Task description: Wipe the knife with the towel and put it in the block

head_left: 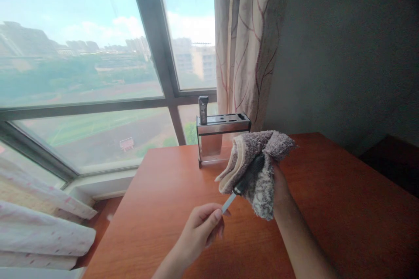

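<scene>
I counted one knife (244,182) in play, held between my two hands above the table (327,209). My left hand (201,226) pinched the blade end between thumb and forefinger, fingers closed on the thin pale metal. My right hand (278,183) was wrapped in one grey cloth (258,161), which draped over the knife's dark handle; the hand itself was mostly hidden behind the cloth, clasping it against the handle as far as I could tell.

Behind the hands stood one knife block (222,137), a metal-topped holder with clear sides, set near the far edge of the table. One dark handle (203,109) stuck up from its left slot; the other slots looked open, though I could not count them surely.

The table was a single reddish-brown wooden surface, smooth and bare around the hands. Beyond it ran a large window (98,74) with a dark frame, showing sky, distant buildings and green ground. One patterned curtain (248,43) hung at the right of the glass, next to a plain grey wall (353,52). Pale fabric (42,235) lay folded at the lower left.
</scene>
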The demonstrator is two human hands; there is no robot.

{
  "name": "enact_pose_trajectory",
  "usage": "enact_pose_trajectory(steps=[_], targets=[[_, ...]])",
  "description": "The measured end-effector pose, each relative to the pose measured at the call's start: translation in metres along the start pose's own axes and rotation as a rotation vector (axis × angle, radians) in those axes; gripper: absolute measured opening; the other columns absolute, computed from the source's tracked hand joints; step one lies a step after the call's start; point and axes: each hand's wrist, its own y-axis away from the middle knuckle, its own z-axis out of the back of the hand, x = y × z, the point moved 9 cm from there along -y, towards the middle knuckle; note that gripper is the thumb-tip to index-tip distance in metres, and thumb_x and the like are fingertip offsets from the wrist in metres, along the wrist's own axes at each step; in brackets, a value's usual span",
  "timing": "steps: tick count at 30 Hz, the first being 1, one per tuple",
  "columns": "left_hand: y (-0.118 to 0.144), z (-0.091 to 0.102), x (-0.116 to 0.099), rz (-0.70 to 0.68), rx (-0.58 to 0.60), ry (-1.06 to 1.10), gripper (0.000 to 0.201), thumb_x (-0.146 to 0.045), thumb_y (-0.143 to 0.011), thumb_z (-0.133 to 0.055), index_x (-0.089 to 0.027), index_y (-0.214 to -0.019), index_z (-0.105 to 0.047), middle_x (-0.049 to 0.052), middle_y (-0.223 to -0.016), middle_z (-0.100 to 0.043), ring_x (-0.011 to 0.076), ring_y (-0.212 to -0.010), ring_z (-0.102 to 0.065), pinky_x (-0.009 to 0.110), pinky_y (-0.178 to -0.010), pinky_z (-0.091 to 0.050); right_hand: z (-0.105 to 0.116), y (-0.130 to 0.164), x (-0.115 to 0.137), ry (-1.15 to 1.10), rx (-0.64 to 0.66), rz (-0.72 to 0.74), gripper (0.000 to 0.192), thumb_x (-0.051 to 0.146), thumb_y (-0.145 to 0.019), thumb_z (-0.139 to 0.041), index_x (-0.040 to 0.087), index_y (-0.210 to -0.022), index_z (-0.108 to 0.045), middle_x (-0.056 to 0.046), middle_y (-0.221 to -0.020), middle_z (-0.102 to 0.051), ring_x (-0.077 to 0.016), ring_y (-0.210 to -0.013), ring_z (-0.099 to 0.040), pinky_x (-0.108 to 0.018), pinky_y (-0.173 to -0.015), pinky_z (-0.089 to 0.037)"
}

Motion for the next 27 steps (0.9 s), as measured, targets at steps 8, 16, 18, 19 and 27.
enact_pose_trajectory(steps=[8, 16, 18, 19, 27], targets=[[-0.001, 0.003, 0.004, 0.029, 0.002, -0.034, 0.039, -0.046, -0.085, -0.053, -0.010, -0.095, -0.063, -0.002, -0.055, -0.052, 0.0026, -0.036, -0.029, 0.017, -0.035, -0.016, 0.011, 0.001, -0.001, -0.152, 0.025, -0.092, 0.040, 0.057, -0.055, -0.075, 0.030, -0.084, -0.070, -0.001, -0.088, -0.075, -0.0295, -0.094, -0.066, -0.046, -0.080, -0.053], [-0.001, 0.007, -0.005, -0.137, -0.104, -0.248, 0.039, -0.048, -0.086, -0.050, -0.012, -0.090, -0.065, -0.001, -0.056, -0.053, 0.0059, -0.042, -0.032, 0.019, -0.040, -0.023, 0.014, -0.002, 0.021, -0.068, -0.125, 0.155, 0.043, 0.033, -0.059, -0.081, 0.027, -0.099, -0.067, 0.001, -0.090, -0.073, -0.0195, -0.084, -0.067, -0.032, -0.074, -0.053], [0.001, 0.007, -0.009, -0.186, -0.139, -0.340, 0.038, -0.045, -0.088, -0.048, -0.013, -0.082, -0.065, 0.000, -0.056, -0.053, 0.0070, -0.043, -0.033, 0.020, -0.042, -0.026, 0.014, 0.001, 0.027, -0.008, -0.180, 0.226, 0.034, 0.034, -0.063, -0.078, 0.024, -0.094, -0.067, 0.000, -0.088, -0.073, -0.0193, -0.082, -0.066, -0.031, -0.072, -0.052], [0.001, 0.007, -0.010, -0.203, -0.153, -0.377, 0.038, -0.045, -0.089, -0.046, -0.013, -0.077, -0.065, 0.001, -0.056, -0.053, 0.0074, -0.044, -0.034, 0.020, -0.043, -0.027, 0.015, 0.004, 0.031, 0.051, -0.224, 0.273, 0.030, 0.034, -0.065, -0.076, 0.022, -0.092, -0.068, -0.001, -0.088, -0.073, -0.0200, -0.082, -0.066, -0.032, -0.072, -0.051], [0.002, 0.008, -0.022, -0.264, -0.209, -0.519, 0.038, -0.039, -0.090, -0.044, -0.016, -0.065, -0.060, 0.002, -0.055, -0.053, 0.0105, -0.049, -0.043, 0.021, -0.049, -0.031, 0.013, 0.029, 0.059, 0.487, -0.484, 0.537, 0.030, 0.036, -0.066, -0.076, 0.016, -0.087, -0.071, -0.010, -0.093, -0.073, -0.0285, -0.090, -0.064, -0.041, -0.083, -0.048]])
